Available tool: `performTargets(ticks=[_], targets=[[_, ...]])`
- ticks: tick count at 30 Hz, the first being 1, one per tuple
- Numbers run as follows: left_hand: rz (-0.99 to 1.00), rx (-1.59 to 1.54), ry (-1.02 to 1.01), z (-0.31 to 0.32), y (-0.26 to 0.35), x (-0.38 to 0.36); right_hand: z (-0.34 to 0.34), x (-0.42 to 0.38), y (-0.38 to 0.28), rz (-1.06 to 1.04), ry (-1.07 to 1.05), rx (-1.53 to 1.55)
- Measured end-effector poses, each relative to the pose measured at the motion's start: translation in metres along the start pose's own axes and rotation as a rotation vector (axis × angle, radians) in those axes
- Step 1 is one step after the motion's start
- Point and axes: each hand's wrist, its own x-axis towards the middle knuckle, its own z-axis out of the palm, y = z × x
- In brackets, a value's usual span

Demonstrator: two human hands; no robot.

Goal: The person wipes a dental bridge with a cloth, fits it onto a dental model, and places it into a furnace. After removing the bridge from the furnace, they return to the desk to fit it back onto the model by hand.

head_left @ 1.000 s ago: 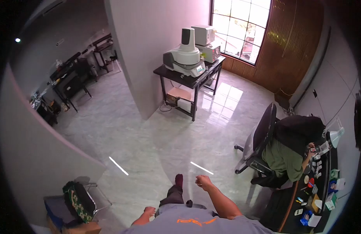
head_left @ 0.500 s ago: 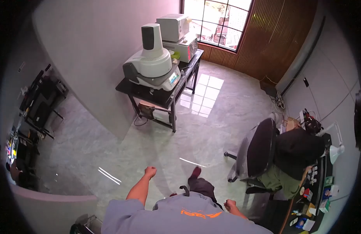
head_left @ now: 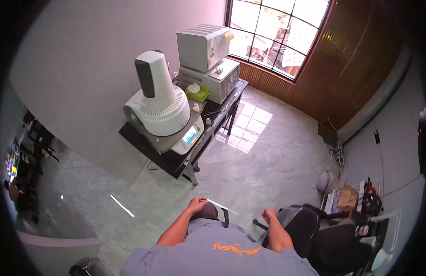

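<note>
My left hand [head_left: 197, 205] is at the lower middle, over my dark-clothed leg, its fingers curled. My right hand [head_left: 268, 215] hangs right of it, beside the black office chair [head_left: 301, 230], its fingers curled too. Both hands are small in view, and I cannot make out anything in either. Ahead on the left, a white machine with a round base [head_left: 162, 110] and a lit display stands on a black table [head_left: 169, 162]. Behind it are two stacked white box-shaped units [head_left: 206, 48] and a green tray [head_left: 197, 94].
A window [head_left: 277, 34] is at the back. Cables [head_left: 337, 154] lie by the right wall, near a brown paper bag [head_left: 348, 198]. A low partition [head_left: 59, 241] is at the lower left, and a person [head_left: 15, 191] shows at the far left edge.
The table and machine appear larger and nearer. The office chair has shifted lower in view. My left hand is further right, and my right hand has moved up in view.
</note>
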Motion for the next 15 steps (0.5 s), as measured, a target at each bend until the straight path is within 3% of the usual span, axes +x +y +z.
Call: performTargets(ticks=[3,6,8,11,15], targets=[[0.143,0.067,0.072,0.006,0.08,0.049,0.048,0.055,-0.1,-0.116,-0.11,0.115],[0.376,0.142,0.216,0.002,0.174,0.109,0.087,0.063,-0.19,-0.205,-0.16,-0.159],[0.461,0.15,0.337,-0.003,0.249,0.15,0.103,0.091,-0.22,-0.283,-0.164,-0.295],[0.672,0.143,0.534,-0.015,0.374,0.2,0.092,0.113,-0.238,-0.187,-0.206,-0.373],[0.998,0.135,0.616,-0.024,0.497,0.285,0.052,0.163,-0.233,0.032,-0.05,-0.311]])
